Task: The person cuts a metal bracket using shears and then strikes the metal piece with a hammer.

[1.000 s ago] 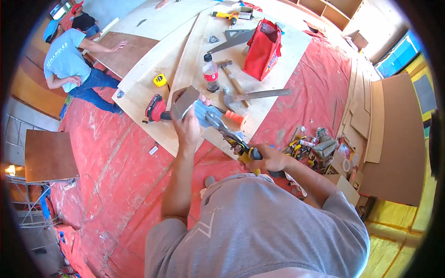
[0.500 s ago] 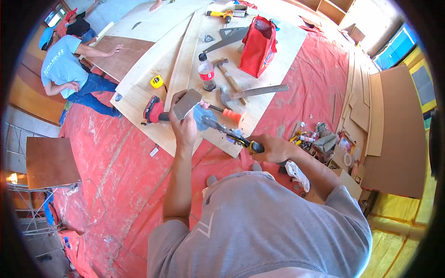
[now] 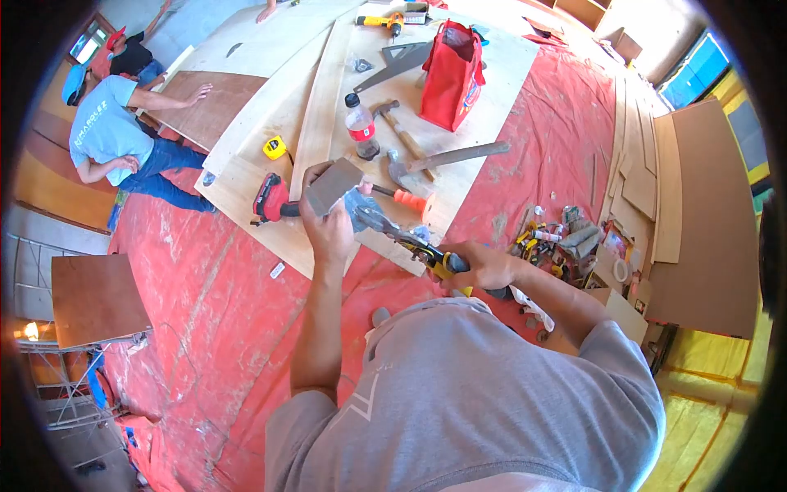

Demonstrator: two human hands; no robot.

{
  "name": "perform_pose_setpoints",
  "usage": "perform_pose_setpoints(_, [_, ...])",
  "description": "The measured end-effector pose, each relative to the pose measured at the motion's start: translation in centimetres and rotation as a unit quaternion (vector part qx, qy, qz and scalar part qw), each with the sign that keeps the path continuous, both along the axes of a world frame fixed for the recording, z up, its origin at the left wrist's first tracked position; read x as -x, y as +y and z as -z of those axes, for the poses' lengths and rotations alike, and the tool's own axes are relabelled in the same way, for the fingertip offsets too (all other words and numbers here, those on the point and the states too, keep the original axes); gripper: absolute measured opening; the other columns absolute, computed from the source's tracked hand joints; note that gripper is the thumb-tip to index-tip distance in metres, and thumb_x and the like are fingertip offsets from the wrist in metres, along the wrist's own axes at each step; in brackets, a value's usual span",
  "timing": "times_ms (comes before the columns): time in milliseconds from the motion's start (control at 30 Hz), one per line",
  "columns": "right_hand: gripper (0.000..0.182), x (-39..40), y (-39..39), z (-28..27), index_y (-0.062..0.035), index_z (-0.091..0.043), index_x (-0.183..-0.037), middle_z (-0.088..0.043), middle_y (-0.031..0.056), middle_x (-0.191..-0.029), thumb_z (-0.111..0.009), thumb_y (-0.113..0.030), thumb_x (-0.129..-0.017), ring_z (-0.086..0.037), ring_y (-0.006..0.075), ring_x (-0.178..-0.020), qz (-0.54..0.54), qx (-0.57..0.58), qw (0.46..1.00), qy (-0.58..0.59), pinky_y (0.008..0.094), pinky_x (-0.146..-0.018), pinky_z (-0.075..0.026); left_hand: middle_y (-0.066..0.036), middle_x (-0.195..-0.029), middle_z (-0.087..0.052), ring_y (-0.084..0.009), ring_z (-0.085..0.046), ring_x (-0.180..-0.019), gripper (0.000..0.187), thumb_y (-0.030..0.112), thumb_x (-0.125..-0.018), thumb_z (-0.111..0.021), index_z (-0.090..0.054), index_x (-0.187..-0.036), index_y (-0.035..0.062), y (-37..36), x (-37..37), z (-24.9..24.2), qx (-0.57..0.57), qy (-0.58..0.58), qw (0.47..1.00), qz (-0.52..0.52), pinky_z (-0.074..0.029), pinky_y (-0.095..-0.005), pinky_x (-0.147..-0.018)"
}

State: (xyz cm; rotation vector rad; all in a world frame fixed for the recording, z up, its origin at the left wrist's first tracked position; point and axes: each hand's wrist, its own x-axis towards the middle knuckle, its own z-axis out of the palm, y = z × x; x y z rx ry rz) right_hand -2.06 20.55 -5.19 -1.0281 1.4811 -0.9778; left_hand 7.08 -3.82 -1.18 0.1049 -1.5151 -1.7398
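My left hand [image 3: 330, 225] is closed on a small rectangular grey-brown piece [image 3: 334, 186], held up over the table's near corner. In my right hand [image 3: 482, 268] is a pair of snips [image 3: 420, 246] with black-and-yellow handles, the handles apart. Their grey metal jaws point up and left towards the piece, close to my left fingers. Bluish plastic [image 3: 358, 207] shows behind the jaws. Just past it lies a tool with an orange handle [image 3: 411, 201]. Left of my left hand is a red-and-black cordless power tool [image 3: 274, 199].
On the plywood table [image 3: 447, 184] are a cola bottle [image 3: 361, 129], hammers [image 3: 399, 166], a yellow tape measure [image 3: 275, 148], a handsaw [image 3: 398, 67], a red bag [image 3: 452, 78] and a yellow drill [image 3: 385, 22]. A person [image 3: 123, 131] leans at the left. Clutter [image 3: 561, 242] covers the floor at right.
The snips' handles have spread further apart in my right hand. My left hand still holds the piece in nearly the same place. The view has shifted slightly.
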Motion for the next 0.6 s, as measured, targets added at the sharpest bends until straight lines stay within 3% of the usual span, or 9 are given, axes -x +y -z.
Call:
perform_pose_setpoints(100, [0.038, -0.2, 0.1, -0.4, -0.0003, -0.059, -0.113, -0.063, 0.0063, -0.098, -0.07, -0.015, -0.08, -0.058, 0.0151, -0.092, 0.009, -0.004, 1.0, 0.001, 0.0314, -0.083, -0.046, -0.009, -0.081, -0.058, -0.0156, -0.061, -0.072, 0.018, 0.015, -0.101, -0.046, -0.05, -0.107, -0.001, 0.2, 0.1, -1.0, -0.072, -0.046, 0.996, -0.001, -0.055, -0.0331, -0.071])
perform_pose_setpoints(200, [0.039, 0.5, 0.2, 0.0, -0.0006, -0.058, -0.114, -0.062, 0.0071, -0.101, -0.069, -0.016, -0.079, -0.057, 0.0163, -0.095, -0.006, 0.011, 1.0, 0.023, 0.0328, -0.085, -0.045, -0.008, -0.08, -0.057, -0.015, -0.061, -0.072, 0.023, 0.021, -0.102, -0.046, -0.052, -0.107, -0.0004, 0.1, 0.4, -1.2, -0.168, -0.078, 0.98, 0.076, -0.056, -0.0336, -0.071])
perform_pose_setpoints(300, [0.04, 1.0, 0.3, -0.2, -0.0004, -0.058, -0.115, -0.062, 0.0073, -0.103, -0.068, -0.016, -0.079, -0.057, 0.0169, -0.097, -0.025, 0.005, 1.0, -0.002, 0.0333, -0.087, -0.044, -0.008, -0.079, -0.057, -0.0152, -0.059, -0.071, 0.025, 0.024, -0.102, -0.046, -0.054, -0.106, 0.0002, 0.1, 0.7, -0.5, -0.122, -0.047, 0.989, 0.075, -0.056, -0.0341, -0.07])
perform_pose_setpoints(467, [0.041, 1.1, 0.7, 0.3, -0.0002, -0.057, -0.116, -0.061, 0.0067, -0.106, -0.067, -0.014, -0.079, -0.057, 0.0169, -0.098, -0.042, -0.002, 0.997, -0.061, 0.0331, -0.089, -0.045, -0.008, -0.079, -0.056, -0.0162, -0.058, -0.071, 0.028, 0.027, -0.103, -0.045, -0.052, -0.107, 0.001, 0.9, 0.8, -0.8, -0.143, -0.038, 0.986, 0.079, -0.055, -0.0353, -0.07])
perform_pose_setpoints(567, [0.041, 1.0, 0.8, 0.3, 0.0004, -0.056, -0.114, -0.061, 0.0033, -0.095, -0.068, -0.02, -0.081, -0.057, 0.0132, -0.088, -0.034, 0.026, 0.995, -0.089, 0.0296, -0.079, -0.047, -0.008, -0.079, -0.056, -0.017, -0.058, -0.071, 0.029, 0.029, -0.103, -0.044, -0.051, -0.107, 0.0011, 1.2, 0.8, -0.8, -0.126, -0.056, 0.989, 0.058, -0.054, -0.0355, -0.07])
perform_pose_setpoints(600, [0.042, 1.1, 0.8, 0.6, -0.0002, -0.055, -0.116, -0.061, 0.0043, -0.099, -0.068, -0.018, -0.08, -0.057, 0.0144, -0.091, -0.037, 0.018, 0.996, -0.083, 0.0307, -0.081, -0.046, -0.008, -0.079, -0.056, -0.017, -0.058, -0.071, 0.028, 0.028, -0.103, -0.044, -0.051, -0.108, 0.001, 1.2, 0.8, -0.9, -0.118, -0.06, 0.99, 0.052, -0.054, -0.0354, -0.07])
